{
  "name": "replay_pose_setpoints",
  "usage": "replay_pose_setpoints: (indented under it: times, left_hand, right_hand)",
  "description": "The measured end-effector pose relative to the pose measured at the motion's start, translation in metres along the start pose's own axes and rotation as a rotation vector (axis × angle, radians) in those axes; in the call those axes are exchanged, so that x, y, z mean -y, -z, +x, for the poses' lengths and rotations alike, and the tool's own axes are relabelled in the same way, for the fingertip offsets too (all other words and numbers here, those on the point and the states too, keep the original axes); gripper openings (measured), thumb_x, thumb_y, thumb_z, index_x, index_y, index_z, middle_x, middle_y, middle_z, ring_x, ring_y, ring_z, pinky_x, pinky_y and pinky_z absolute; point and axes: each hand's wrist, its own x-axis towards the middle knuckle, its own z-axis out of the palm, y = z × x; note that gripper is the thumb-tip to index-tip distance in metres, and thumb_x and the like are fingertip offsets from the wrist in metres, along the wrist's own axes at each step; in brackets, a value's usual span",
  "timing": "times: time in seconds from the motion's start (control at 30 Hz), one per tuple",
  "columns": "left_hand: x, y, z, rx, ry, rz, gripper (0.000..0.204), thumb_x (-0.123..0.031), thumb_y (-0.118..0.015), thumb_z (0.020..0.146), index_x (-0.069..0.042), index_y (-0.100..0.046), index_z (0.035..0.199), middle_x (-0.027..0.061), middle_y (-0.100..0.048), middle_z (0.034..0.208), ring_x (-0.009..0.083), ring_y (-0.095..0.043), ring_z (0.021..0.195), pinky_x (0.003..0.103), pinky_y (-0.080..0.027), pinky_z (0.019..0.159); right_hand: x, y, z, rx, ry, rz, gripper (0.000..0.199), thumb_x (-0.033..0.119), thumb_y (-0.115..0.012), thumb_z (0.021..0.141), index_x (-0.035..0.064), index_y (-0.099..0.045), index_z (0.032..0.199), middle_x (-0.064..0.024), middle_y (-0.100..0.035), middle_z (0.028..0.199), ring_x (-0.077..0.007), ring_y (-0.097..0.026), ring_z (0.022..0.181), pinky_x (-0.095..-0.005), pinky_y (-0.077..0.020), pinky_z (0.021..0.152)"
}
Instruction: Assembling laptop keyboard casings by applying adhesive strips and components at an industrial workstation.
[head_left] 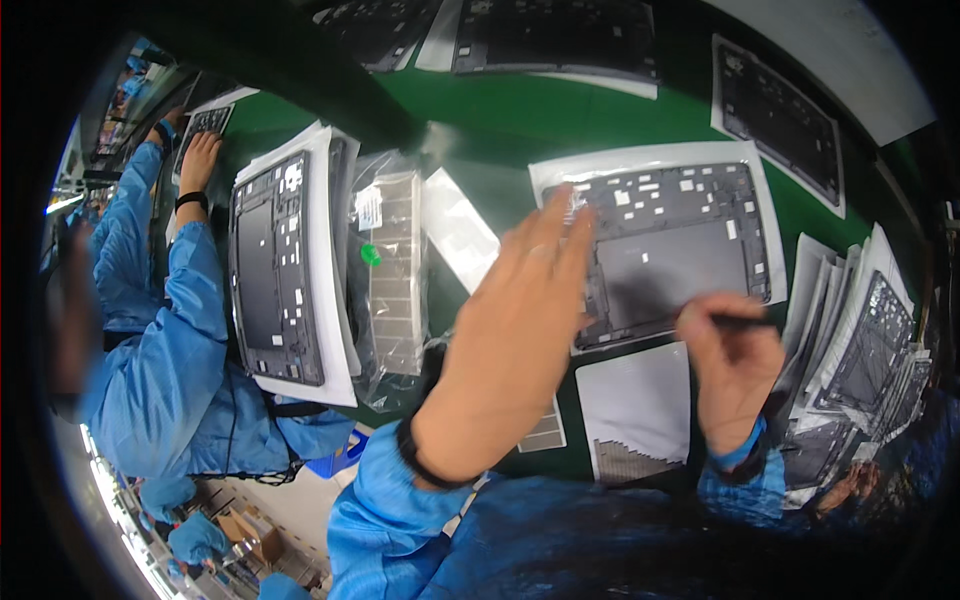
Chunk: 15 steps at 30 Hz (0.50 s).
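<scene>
In front of me a dark tablet-like panel [680,255] with several small white patches lies on a white sheet [640,155]. My left hand [510,340] rests flat across the panel's left edge, its fingers stretched out. At the panel's lower right edge, my right hand [735,370] is closed around a thin dark tool [742,322]. Motion blur hides the tool's tip and exact kind. Just below the panel lies a white backing sheet [635,400] with grey strips left along its bottom. A second strip sheet [543,430] is partly covered by my left forearm.
A stack of similar panels [270,260] stands at left, beside a clear bag [395,270] of grey strips with a green sticker. More panels lie at the far edge, and a leaning stack [860,340] stands at right. A co-worker in blue [160,370] works at left.
</scene>
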Motion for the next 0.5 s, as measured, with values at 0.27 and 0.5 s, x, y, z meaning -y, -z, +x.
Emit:
replay_pose_setpoints:
  times: [0.27, 0.5]
  left_hand:
    - [0.013, -0.032, -0.085, 0.322, 0.157, 0.135, 0.135, -0.027, -0.097, 0.056, 0.003, -0.021, 0.163, 0.0187, -0.017, 0.174, 0.0406, -0.022, 0.159, 0.054, -0.027, 0.128]
    - [0.017, -0.039, -0.087, 0.289, 0.146, 0.163, 0.139, -0.027, -0.099, 0.053, 0.001, -0.021, 0.164, 0.0176, -0.015, 0.174, 0.0403, -0.022, 0.159, 0.055, -0.028, 0.127]
  right_hand:
    - [-0.039, -0.048, -0.040, 0.468, -0.044, -0.218, 0.021, 0.008, -0.084, 0.087, -0.0017, -0.072, 0.102, -0.0129, -0.076, 0.092, -0.0199, -0.076, 0.077, -0.0295, -0.0598, 0.071]
    - [-0.028, -0.052, -0.012, 0.736, 0.062, -0.342, 0.019, 0.010, -0.081, 0.090, -0.0027, -0.070, 0.099, -0.0131, -0.075, 0.082, -0.0235, -0.077, 0.077, -0.0319, -0.0591, 0.068]
